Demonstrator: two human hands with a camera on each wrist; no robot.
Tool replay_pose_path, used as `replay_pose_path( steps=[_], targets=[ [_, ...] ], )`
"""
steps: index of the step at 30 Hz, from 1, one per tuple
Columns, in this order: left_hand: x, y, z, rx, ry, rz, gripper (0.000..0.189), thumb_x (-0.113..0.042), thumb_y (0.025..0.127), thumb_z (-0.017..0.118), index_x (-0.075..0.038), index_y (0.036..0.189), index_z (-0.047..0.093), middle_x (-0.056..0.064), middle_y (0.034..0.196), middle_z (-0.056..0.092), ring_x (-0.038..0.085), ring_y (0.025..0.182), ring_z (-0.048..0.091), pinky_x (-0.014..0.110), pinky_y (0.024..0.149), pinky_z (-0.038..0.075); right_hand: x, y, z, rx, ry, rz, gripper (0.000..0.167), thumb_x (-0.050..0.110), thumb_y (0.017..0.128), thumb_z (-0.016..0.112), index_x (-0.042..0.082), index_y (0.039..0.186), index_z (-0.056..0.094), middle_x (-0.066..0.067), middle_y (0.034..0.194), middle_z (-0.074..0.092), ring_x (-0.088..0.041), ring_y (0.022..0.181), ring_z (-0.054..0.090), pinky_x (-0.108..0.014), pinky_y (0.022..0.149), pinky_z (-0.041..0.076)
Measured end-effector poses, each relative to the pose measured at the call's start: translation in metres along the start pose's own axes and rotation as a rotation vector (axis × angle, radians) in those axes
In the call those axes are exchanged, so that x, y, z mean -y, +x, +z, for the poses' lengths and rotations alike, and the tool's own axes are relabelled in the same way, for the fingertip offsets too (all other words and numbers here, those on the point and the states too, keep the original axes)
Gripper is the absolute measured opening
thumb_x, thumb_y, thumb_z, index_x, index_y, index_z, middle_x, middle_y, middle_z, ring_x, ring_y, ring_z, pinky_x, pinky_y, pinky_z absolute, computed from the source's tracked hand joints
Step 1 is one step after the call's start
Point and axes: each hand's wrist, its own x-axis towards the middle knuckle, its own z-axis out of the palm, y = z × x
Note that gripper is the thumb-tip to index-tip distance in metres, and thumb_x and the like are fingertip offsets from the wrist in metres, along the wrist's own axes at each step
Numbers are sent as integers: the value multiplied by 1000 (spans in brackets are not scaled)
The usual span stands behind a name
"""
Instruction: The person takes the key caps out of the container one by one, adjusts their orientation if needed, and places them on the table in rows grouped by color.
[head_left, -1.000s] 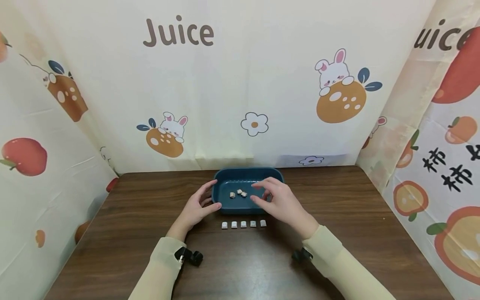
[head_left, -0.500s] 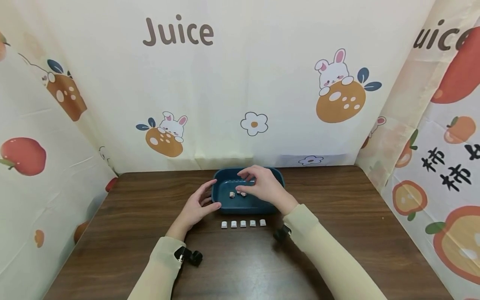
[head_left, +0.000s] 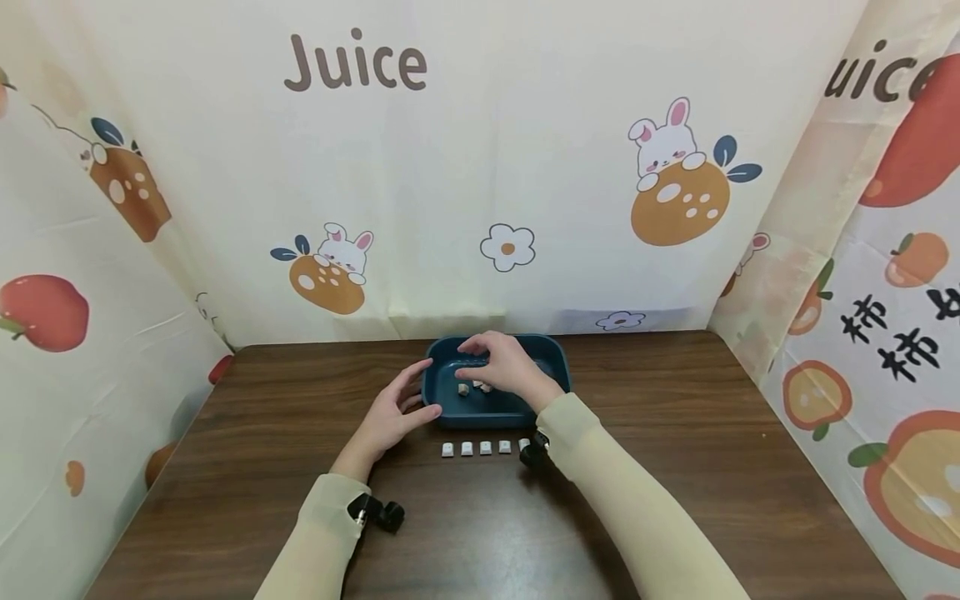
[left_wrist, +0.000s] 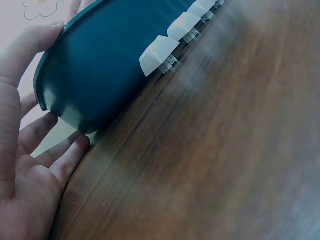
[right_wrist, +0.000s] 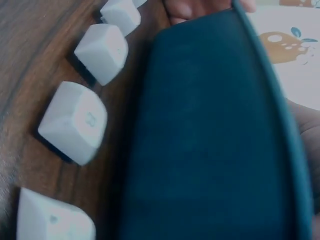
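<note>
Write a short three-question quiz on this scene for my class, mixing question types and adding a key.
1. Multiple choice. Where is the right hand?
A) Under the tray
B) Over the tray
C) Flat on the table

2. True or false: the left hand touches the tray.

3. Count: how many keycaps stand in the row along the near side of the tray?

Key:
1. B
2. True; its thumb and fingers are at the tray's left end.
3. Five; the rightmost is partly hidden in the head view.
</note>
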Motion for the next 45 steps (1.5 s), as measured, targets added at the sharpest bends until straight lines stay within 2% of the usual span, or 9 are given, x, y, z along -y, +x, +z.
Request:
replay_pose_path(
  steps=[7,13,18,27,30,45],
  targets=[
    [0,0,0,6,-2,10,76,-19,102,81,-20,168,43,14,174,38,46,148,52,64,120,43,-13,3,14,80,-5,30,51,41,93,90,17,135,76,-4,141,69,-26,131,63,-49,113,54],
    [0,1,-1,5,-7,14,77,-20,102,81,-19,168,42,13,174,38,46,149,51,63,121,43,-17,4,16,129,28,46,50,34,92,91,14,135,76,-8,140,71,-28,132,64,-49,114,54],
    [-1,0,-1,-7,-4,7,78,-18,101,82,-19,168,43,13,173,39,47,148,52,64,120,43,-18,4,16,152,-4,40,47,34,94,90,13,134,76,-7,139,71,-25,127,65,-47,111,56],
    [-1,-1,-1,1,-7,1,78,-19,101,82,-23,168,43,13,173,39,45,148,52,62,120,44,-19,1,19,165,-39,0,36,30,96,89,13,126,79,-4,130,73,-20,114,64,-43,107,57],
    [-1,-1,-1,1,-4,8,78,-18,101,82,-21,168,43,13,173,39,45,148,52,62,119,44,-18,2,19,170,-43,-17,34,29,96,89,13,125,80,-4,129,74,-20,113,65,-43,106,58],
    [0,0,-1,-1,6,0,77,-19,101,81,-22,168,43,13,173,38,45,148,52,62,121,44,-20,3,21,187,-88,0,21,26,97,87,14,115,85,-3,124,75,-19,111,66,-42,104,59]
  ],
)
